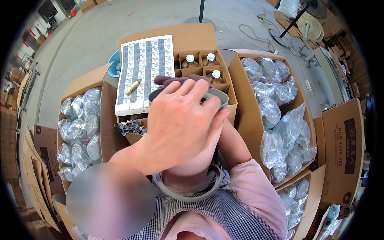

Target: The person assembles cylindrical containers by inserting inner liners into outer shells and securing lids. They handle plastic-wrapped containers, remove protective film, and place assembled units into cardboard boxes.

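Note:
My left hand (180,120) is bare and in front, back of the hand up. Its fingers are curled round a dark glove (164,80), whose finger parts stick out beyond my knuckles. My right arm (236,148) reaches in behind it; the right hand is hidden there, and I cannot tell how its fingers are set. A grey band (220,98) shows beside my left fingers, and another grey ring (192,197) lies lower, against the checked apron (236,212). Left of my hands, a sheet of labels (146,60) rests on an open carton, with a small yellow-handled cutter (133,86) on it.
Ahead, a divided carton (234,90) holds brown bottles (190,61) with white caps. Cartons of clear plastic-wrapped items stand left (102,132) and right (248,132). A blue tub (113,60) is behind the sheet. Small metal clips (134,127) lie near the sheet's lower edge.

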Demonstrator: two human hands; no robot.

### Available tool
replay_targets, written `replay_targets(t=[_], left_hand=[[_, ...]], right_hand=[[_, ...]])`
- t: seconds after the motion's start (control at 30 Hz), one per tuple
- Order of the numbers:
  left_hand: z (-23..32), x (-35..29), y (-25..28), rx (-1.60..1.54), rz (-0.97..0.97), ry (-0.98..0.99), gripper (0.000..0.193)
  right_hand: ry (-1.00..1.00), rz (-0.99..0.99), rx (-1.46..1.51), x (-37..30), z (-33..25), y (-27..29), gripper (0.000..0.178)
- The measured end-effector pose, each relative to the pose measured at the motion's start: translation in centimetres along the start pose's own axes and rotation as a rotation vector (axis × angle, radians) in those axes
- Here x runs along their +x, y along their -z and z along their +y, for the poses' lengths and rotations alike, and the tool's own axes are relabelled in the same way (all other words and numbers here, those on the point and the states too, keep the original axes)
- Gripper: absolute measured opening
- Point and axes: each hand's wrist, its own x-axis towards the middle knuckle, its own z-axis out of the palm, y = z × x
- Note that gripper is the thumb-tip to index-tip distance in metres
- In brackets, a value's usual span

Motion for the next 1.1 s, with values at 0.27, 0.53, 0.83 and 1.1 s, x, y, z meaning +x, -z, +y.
replay_targets(t=[0.27,0.53,0.83,1.1], left_hand=[[-10.6,-3.1,0.8,-0.917,0.054,0.094,0.043],[-5.0,-1.2,0.7,-0.267,-0.038,0.043,0.027],[-9.6,-3.1,0.7,-0.759,-0.209,0.160,0.040],[-10.0,-4.2,-1.5,-0.667,0.009,0.124,0.080]], right_hand=[[-0.059,0.223,-0.349,0.1,-8.0,-4.5,0.049],[-0.001,0.086,0.074,-0.1,-1.9,-1.0,0.035],[-0.072,0.186,-0.476,-2.2,-6.5,-5.1,0.056],[0.099,0.192,-1.145,-0.3,-6.2,-4.2,0.045]])
